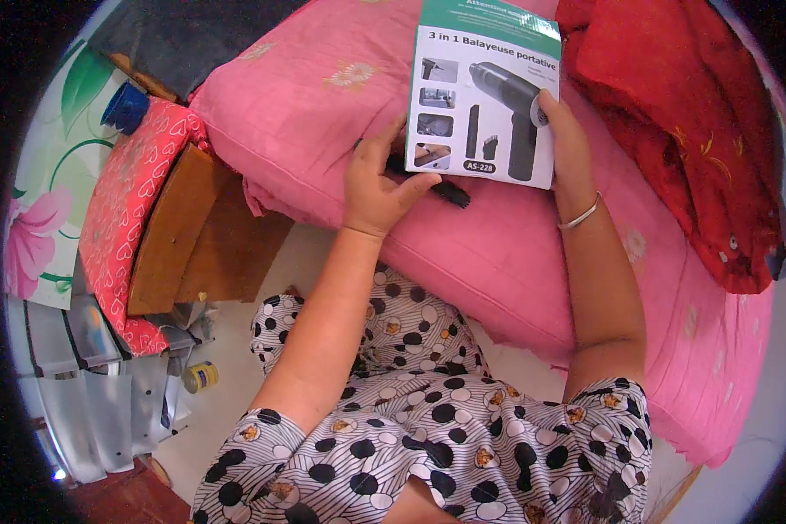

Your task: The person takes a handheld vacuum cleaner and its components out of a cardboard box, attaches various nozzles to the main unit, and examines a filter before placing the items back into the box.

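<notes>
A white and green cardboard box (485,96), printed with a picture of a handheld vacuum cleaner, is held up over the pink bed (515,236). My right hand (565,140) grips its right edge, thumb on the printed face and the other fingers hidden behind. Beside the box's lower left corner is my left hand (380,183), thumb stretched out and apart from the fingers, whose tips are partly hidden. Below the box, a black object with a bristly-looking end (450,193) lies on the bed, mostly covered. I cannot tell whether my left hand touches it.
A red cloth (672,113) is heaped on the bed's right side. At the left stand a wooden piece with a red heart-patterned cover (140,148), a blue container (125,108) and a grey rack (105,410). A yellow-labelled jar (201,377) is near the rack.
</notes>
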Motion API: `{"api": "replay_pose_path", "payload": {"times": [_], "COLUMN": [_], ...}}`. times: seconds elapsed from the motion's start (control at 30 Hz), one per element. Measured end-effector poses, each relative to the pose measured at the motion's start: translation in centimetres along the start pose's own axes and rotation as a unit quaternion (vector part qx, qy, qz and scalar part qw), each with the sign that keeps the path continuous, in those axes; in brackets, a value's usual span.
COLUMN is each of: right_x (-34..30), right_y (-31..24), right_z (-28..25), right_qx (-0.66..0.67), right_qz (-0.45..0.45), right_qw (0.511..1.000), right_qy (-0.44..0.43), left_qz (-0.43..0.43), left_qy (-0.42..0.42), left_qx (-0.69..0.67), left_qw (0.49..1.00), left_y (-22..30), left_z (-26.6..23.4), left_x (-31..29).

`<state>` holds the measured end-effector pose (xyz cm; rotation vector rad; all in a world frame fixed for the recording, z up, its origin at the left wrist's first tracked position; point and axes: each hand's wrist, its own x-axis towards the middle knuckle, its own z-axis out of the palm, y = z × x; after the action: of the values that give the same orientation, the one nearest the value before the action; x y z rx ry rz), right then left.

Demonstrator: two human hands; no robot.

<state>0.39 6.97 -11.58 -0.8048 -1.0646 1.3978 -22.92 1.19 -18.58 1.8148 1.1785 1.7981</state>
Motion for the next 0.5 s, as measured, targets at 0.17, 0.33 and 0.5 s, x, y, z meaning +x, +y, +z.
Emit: {"api": "replay_pose_path", "payload": {"times": [0.17, 0.33, 0.5], "right_x": [-0.04, -0.05, 0.25], "right_y": [-0.24, -0.28, -0.20], "right_z": [0.03, -0.35, -0.66], "right_qx": [-0.014, -0.031, -0.029], "right_qz": [0.004, 0.003, -0.006], "right_qw": [1.000, 0.999, 1.000], "right_qy": [0.018, 0.015, 0.006], "left_qz": [0.013, 0.011, 0.014], "left_qy": [-0.002, -0.006, -0.005], "left_qx": [0.005, -0.017, 0.001], "left_qw": [1.000, 1.000, 1.000], "left_y": [0.26, 0.51, 0.33], "left_z": [0.18, 0.45, 0.42], "left_x": [0.13, 0.26, 0.17]}}
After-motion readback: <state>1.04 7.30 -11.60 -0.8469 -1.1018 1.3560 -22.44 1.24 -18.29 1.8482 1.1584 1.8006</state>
